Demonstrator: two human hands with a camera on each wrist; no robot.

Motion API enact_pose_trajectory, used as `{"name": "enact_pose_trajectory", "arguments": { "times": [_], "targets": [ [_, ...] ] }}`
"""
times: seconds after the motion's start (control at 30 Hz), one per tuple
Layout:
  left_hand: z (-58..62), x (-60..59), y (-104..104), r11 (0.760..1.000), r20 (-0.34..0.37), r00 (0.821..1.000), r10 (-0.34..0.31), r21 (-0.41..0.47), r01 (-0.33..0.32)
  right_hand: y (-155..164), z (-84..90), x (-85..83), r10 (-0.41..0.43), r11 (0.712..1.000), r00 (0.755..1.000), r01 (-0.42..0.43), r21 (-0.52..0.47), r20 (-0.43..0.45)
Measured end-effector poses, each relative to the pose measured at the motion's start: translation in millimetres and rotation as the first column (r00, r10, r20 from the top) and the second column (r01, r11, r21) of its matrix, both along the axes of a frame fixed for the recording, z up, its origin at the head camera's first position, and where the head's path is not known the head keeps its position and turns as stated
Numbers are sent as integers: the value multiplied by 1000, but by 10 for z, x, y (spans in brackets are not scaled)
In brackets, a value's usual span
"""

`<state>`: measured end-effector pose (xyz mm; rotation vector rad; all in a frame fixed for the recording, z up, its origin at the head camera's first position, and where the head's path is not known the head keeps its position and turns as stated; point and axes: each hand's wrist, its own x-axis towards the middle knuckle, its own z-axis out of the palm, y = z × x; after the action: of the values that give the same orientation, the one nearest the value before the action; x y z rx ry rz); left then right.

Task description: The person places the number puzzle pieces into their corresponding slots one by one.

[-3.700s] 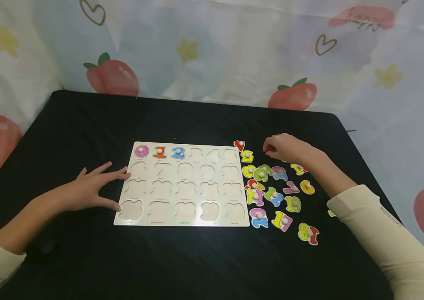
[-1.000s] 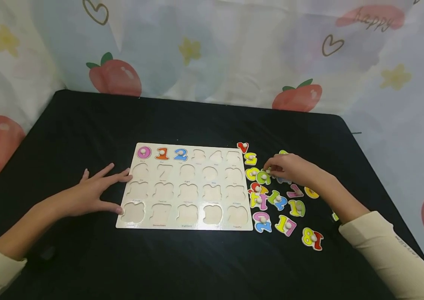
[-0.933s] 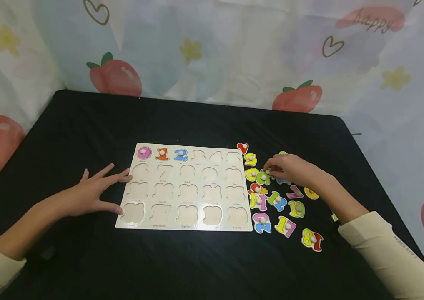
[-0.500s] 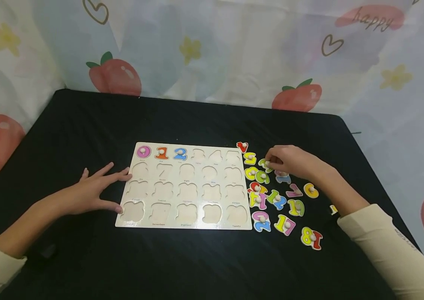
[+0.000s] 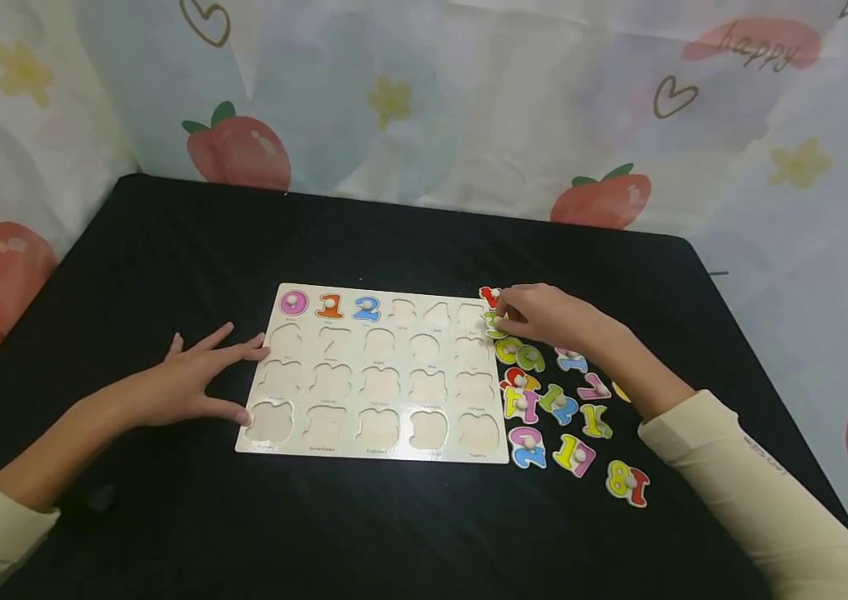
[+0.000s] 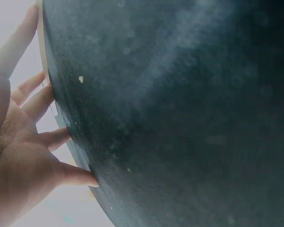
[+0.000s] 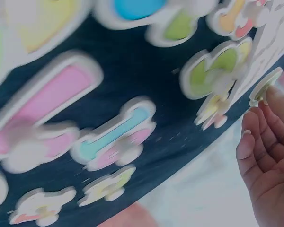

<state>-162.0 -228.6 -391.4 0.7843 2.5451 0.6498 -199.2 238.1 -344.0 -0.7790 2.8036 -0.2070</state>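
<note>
A: What can't be made out in the head view?

B: The small printed words under each slot of the puzzle board (image 5: 372,373) are too tiny to read. The right hand (image 5: 544,314) covers most of the green piece (image 5: 494,323) it pinches, at centre right.

A: And the wrist views?

B: The right wrist view is motion-blurred; the number pieces (image 7: 114,137) smear and several are cut by the frame's edges. The left hand (image 6: 19,156) is washed out, cut at the left edge.

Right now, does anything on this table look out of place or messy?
Nothing is damaged or spilled. The loose number pieces lie jumbled beside the puzzle board, several upside down or turned sideways and some overlapping. Only three pieces sit in the board's top row.
</note>
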Motion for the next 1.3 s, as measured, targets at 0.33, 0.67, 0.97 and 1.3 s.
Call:
{"name": "enact_pose_trajectory", "arguments": {
  "times": [0.33,0.67,0.97,1.3],
  "targets": [
    [31,22,76,1000,-17,1000,-6,-4,6,-415,-17,-93,-19,1000,999,18,13,36],
    [28,-2,188,999,-23,999,-30,-15,30,-715,-156,-174,-89,996,994,90,-24,59],
    [40,28,201,999,-29,999,-29,-15,28,-938,-151,-255,-83,996,995,82,21,54],
    [19,23,200,999,-33,999,-27,-24,26,-1069,-163,-318,-73,995,995,68,68,68]
  ]
}}
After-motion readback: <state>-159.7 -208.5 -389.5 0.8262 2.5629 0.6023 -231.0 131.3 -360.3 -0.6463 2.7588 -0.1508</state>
